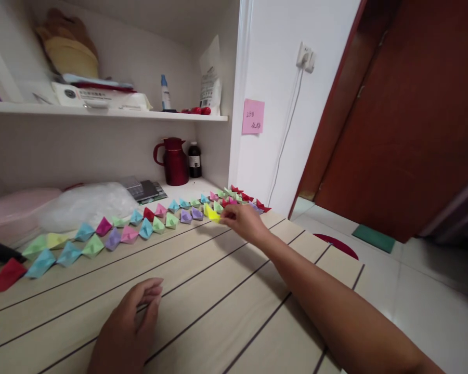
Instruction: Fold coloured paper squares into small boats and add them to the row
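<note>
At the far left, a black rod-like thing [0, 250] lies behind a red paper boat [8, 274], which stands at the near end of two rows of folded paper boats [93, 246] in blue, green, purple, pink and other colours. The rows run along the back of the striped wooden counter [203, 291] toward its far right corner. Behind them sit a pink rounded thing [19, 208], hard to make out, and a clear plastic bag [86, 205]; on the shelf [113, 114] above lies a white box [101, 98]. The left hand [127, 324] is over the near part of the counter, fingers loosely curled, thumb a little apart from them, with nothing visible in its grasp. A dark red jug [175, 162] stands in the cabinet just beside a dark bottle [194, 160]. In front of them, a bright yellow paper boat [211, 213] is at the front row, just right of a purple one, pinched between the fingertips and thumb of the right hand [234, 217]. Whether that boat touches the counter I cannot tell. More boats crowd together beyond this hand, red ones at the end. Farther right, a pink note [253, 117] is stuck up beside the cabinet, then comes a reddish-brown door [405, 124].
</note>
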Demonstrator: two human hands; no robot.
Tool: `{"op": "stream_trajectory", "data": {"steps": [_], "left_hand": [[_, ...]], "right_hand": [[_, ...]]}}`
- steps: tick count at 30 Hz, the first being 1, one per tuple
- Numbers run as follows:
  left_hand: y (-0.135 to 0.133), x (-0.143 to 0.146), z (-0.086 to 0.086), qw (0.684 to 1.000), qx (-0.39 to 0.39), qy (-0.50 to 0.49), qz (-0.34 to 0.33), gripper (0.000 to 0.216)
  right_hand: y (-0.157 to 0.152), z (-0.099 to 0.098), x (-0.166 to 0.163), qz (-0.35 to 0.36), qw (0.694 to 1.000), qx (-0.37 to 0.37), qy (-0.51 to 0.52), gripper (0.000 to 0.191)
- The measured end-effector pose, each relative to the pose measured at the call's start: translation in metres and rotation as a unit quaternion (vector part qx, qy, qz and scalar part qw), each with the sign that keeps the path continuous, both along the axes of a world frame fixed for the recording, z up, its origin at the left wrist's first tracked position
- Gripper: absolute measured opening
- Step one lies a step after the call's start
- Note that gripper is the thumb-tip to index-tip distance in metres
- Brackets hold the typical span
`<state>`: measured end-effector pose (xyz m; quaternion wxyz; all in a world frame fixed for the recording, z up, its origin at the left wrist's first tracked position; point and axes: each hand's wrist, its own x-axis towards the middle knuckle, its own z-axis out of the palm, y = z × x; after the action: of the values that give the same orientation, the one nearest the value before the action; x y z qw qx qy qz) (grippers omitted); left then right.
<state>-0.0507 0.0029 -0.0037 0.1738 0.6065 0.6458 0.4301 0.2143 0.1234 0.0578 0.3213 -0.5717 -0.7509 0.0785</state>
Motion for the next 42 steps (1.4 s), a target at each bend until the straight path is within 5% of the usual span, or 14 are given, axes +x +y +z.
{"op": "stream_trajectory", "data": {"steps": [7,27,42], "left_hand": [[-0.002,0.002,0.006,0.999,0.004,0.036,0.006,0.022],[0.002,-0.007,0.003,0.989,0.008,0.123,-0.077,0.023],[-0.001,-0.004,0.004,0.991,-0.002,0.106,-0.081,0.023]], "right_hand": [[0.021,-0.009,0.034,-0.131,0.99,0.035,-0.042,0.009],[0.027,-0.027,0.02,-0.142,0.972,-0.042,-0.181,0.007],[0.027,-0.031,0.023,-0.155,0.97,-0.038,-0.183,0.008]]}}
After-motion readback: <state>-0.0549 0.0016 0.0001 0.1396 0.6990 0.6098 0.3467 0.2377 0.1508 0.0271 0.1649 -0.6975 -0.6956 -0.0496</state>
